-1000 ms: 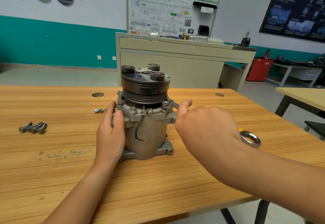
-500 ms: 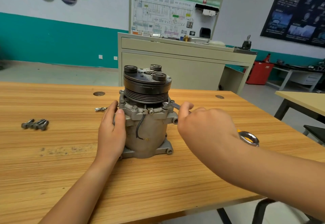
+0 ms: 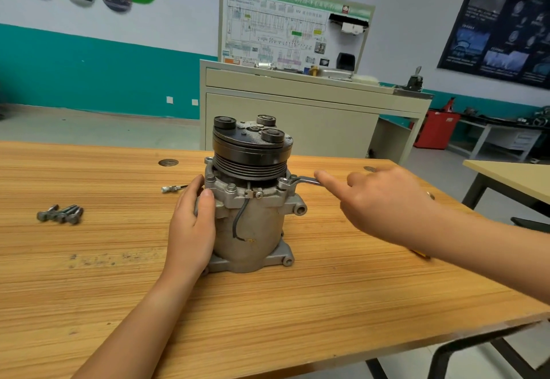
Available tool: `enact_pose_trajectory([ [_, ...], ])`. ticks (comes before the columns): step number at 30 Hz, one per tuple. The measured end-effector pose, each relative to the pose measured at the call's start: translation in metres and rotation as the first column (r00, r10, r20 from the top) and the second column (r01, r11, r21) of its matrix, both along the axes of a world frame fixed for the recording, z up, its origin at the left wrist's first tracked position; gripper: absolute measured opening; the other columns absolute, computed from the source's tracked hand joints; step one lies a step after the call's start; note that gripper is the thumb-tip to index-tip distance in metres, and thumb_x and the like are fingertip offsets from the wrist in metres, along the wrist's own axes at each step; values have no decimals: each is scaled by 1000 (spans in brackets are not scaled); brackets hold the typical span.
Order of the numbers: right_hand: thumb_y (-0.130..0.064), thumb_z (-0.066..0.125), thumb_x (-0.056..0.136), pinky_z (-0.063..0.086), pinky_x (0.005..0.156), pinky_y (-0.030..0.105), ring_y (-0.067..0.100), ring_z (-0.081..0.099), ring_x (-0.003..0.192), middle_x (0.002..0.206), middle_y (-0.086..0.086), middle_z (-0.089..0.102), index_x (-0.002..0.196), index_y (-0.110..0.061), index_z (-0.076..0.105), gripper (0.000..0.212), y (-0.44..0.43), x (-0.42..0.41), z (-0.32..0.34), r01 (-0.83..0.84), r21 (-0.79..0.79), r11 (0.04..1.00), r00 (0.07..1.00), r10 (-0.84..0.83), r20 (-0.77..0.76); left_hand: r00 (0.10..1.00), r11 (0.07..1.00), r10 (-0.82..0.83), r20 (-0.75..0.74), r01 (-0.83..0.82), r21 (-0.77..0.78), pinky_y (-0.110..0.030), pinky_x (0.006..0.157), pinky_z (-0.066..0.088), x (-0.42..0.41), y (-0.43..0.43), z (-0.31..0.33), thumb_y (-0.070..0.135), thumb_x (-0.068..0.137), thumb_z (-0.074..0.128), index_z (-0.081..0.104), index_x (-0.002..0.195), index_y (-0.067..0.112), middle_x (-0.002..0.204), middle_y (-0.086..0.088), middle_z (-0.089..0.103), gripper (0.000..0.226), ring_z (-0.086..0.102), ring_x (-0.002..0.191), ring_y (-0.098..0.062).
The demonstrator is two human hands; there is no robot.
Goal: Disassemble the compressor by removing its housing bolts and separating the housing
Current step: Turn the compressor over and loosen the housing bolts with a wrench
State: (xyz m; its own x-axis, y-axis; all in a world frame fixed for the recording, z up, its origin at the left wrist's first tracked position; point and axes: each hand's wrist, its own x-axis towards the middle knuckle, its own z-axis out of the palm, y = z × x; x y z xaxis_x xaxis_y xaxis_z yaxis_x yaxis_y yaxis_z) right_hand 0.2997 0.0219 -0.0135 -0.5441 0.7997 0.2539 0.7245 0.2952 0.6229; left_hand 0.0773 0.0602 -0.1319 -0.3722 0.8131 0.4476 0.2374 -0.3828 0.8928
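**Loose bolts** [image 3: 59, 214]: a cluster lying on the bench [image 3: 297, 304], far left, well apart from the unit. Judged to be housing bolts already out.

**Small metal fitting** [image 3: 174, 188]: lying on the bench just behind the left hand; too small to identify.

**Left hand** [image 3: 190, 229]: laid flat against the left flank of the housing, fingers straight, thumb up by the flange. It braces rather than clenches.

**Compressor** [image 3: 253, 224]: stands upright mid-bench between the hands, grooved pulley [image 3: 251, 152] on top, mounting feet down. Cast metal; likely heavy, rigid and not fragile. The smooth rounded body could turn under torque. Best held low on the body or by the flange and lugs, not by the pulley or the dangling black lead [image 3: 239, 221].

**Wrench** [image 3: 303, 181]: head seated on a flange bolt [image 3: 284, 183] at the upper right of the housing, shaft running right.

**Right hand** [image 3: 384, 203]: just right of the unit, over the wrench handle, index finger straight along the shaft, other fingers curled about it.
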Motion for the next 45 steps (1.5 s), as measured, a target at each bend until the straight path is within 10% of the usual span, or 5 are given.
enact_pose_trajectory([
  [10, 12, 73, 66, 47, 79, 64, 24, 67, 63, 73, 10, 70, 80, -3, 70, 21, 88, -17, -43, -269, 358, 894, 806, 413, -425, 999, 999, -43, -20, 43, -6, -37, 107, 35, -2, -3, 3, 30, 99, 35, 47, 136, 19, 134, 3, 52, 41, 43, 126, -11],
  [18, -11, 41, 96, 42, 44, 39, 26, 53, 48, 56, 5, 55, 135, -8, 37, 40, 43, -8, -52, -232, 138, 963, 374, 219, -901, 999, 999, -36, -19, 35, -22, -42, 108, 35, -2, -3, 3, 31, 99, 35, 47, 136, 18, 134, 2, 52, 41, 43, 126, -13],
  [23, -23, 36, 95, 29, 44, 28, 6, 37, 46, 54, -14, 38, 145, -29, 18, 53, -1, 3, -47, -190, -40, 981, 723, 112, -682, 999, 999, -23, -24, 22, -24, -25, 99, 37, -3, -3, 2, 30, 99, 36, 48, 135, 19, 133, 4, 52, 40, 44, 123, -9],
  [37, -34, 23, 97, 29, 44, 29, 16, 39, 55, 64, -6, 41, 146, -25, 4, 53, -16, -26, -24, 100, -116, 988, 912, -138, -387, 999, 1000, 11, 52, -10, -27, 1, 61, 34, 5, -8, 7, 19, 99, 36, 61, 115, 11, 93, 18, 60, 31, 51, 80, 20],
  [45, 0, 33, 91, 22, 37, 28, 22, 40, 53, 80, 10, 55, 144, 1, 8, 58, -17, -46, -3, 249, -79, 965, 957, -257, -135, 1000, 999, 21, 22, -20, -28, -14, 98, 34, 34, -28, 2, 32, 98, 32, 31, 145, 15, 139, 5, 46, 51, 40, 126, -5],
])
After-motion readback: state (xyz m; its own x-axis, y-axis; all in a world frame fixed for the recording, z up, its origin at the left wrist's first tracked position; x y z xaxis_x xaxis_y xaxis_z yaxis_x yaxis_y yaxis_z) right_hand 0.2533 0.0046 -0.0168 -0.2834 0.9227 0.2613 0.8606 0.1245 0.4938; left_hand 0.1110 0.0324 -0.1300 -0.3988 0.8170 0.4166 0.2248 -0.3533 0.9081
